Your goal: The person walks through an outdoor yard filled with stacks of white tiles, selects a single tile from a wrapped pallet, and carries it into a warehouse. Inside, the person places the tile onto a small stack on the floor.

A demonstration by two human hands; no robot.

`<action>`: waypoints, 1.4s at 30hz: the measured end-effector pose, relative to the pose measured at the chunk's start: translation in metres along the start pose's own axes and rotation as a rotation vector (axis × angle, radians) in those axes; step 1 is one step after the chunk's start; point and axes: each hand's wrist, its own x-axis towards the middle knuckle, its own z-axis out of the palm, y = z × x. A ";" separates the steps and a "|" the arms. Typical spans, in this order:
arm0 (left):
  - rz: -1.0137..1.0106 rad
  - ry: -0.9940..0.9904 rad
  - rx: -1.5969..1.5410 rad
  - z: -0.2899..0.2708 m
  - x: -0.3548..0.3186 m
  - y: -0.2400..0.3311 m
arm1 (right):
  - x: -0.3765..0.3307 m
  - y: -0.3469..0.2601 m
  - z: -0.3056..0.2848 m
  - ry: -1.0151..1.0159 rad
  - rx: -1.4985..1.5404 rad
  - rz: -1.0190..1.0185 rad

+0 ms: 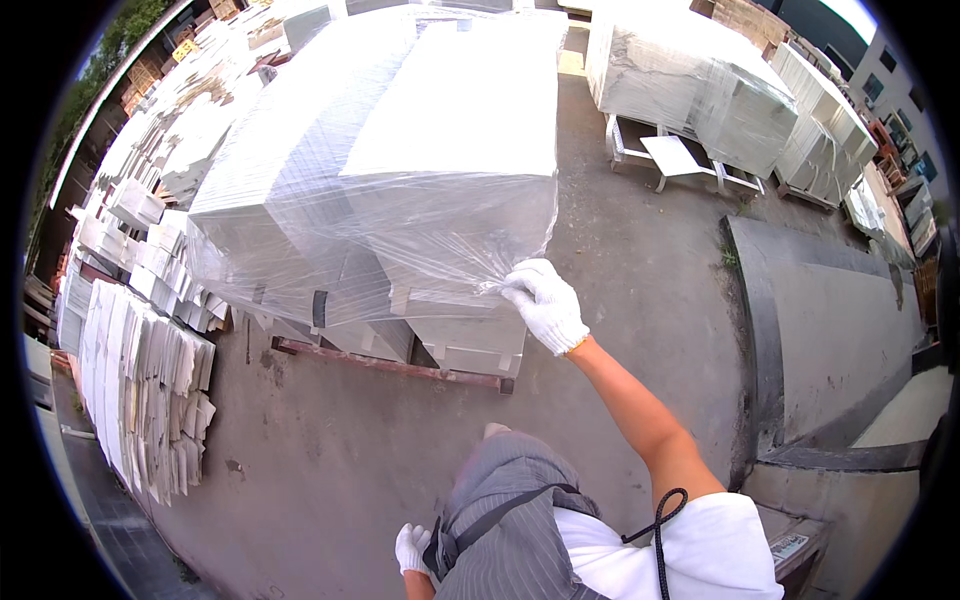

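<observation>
Film point(445, 245) across the near end of the pale stack point(465, 332) bunches where we pinch it with our right hand point(545, 305), while we cannot tell whether our left hand point(411, 548), low and near, holds anything, and pulling too hard could tear the film.

I see a small pale label point(789, 547) on a brown stand point(800, 527), lower right of the frame; its print is unreadable.

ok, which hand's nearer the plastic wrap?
Right. The right hand grips the plastic wrap at its gathered end; the left hand hangs low, well away from it.
</observation>
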 end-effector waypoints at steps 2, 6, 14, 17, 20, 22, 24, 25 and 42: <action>0.022 -0.015 0.052 0.009 -0.013 0.014 | -0.019 0.006 0.009 -0.045 0.008 0.084; 0.019 -0.082 0.055 0.006 0.000 0.014 | -0.048 0.018 0.010 -0.042 0.009 0.151; -0.014 -0.425 0.056 0.010 0.067 0.000 | -0.164 0.052 -0.037 -0.374 -0.046 0.527; 0.090 -0.333 0.242 0.056 -0.020 0.035 | -0.242 0.073 -0.066 -0.515 -0.102 0.788; -0.177 -0.272 0.173 0.091 -0.065 0.059 | -0.333 0.087 -0.100 -0.513 -0.092 1.130; -0.145 -0.262 0.205 0.105 -0.086 0.062 | -0.404 0.093 -0.124 -0.500 -0.112 1.324; -0.164 -0.278 0.227 0.112 -0.085 0.054 | -0.455 0.086 -0.150 -0.535 -0.149 1.484; -0.111 -0.360 0.341 0.110 -0.079 0.044 | -0.479 0.082 -0.161 -0.497 -0.160 1.525; -0.232 -0.387 0.532 0.313 -0.150 0.014 | -0.427 0.189 -0.213 -0.239 0.069 1.271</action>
